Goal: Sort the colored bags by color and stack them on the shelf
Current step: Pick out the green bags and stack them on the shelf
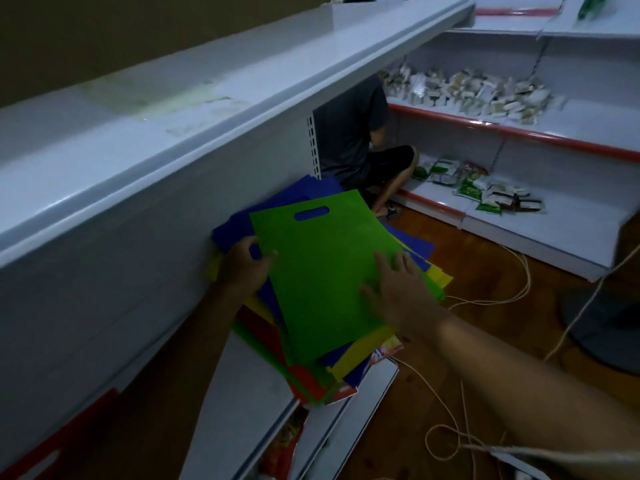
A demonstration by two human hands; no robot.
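Head view of a mixed pile of flat coloured bags (332, 362) lying on a low white shelf (242, 386) at the centre of the frame. A green bag (329, 268), with its cut-out handle toward the top of the frame, lies uppermost; blue, yellow, red and further green sheets fan out beneath it. The left hand (247, 261), at centre left, curls its fingers round the left edge of the pile, thumb on the green bag's border, so it grips that edge. The right hand (394, 289), at centre right, lies flat with straight, spread fingers pressing the green bag's right half; it holds nothing. The step in hand appears to be separating the top green bag from the pile. To do it well, the flat hand should probably slide only the top sheet while the other hand steadies the layers below, since thin bags tend to drag their neighbours along. A long white shelf (207, 109) crosses the upper left. A seated person (349, 140) and shelves of packets (467, 91) occupy the upper right; string (446, 441) trails over the wooden floor at lower right.
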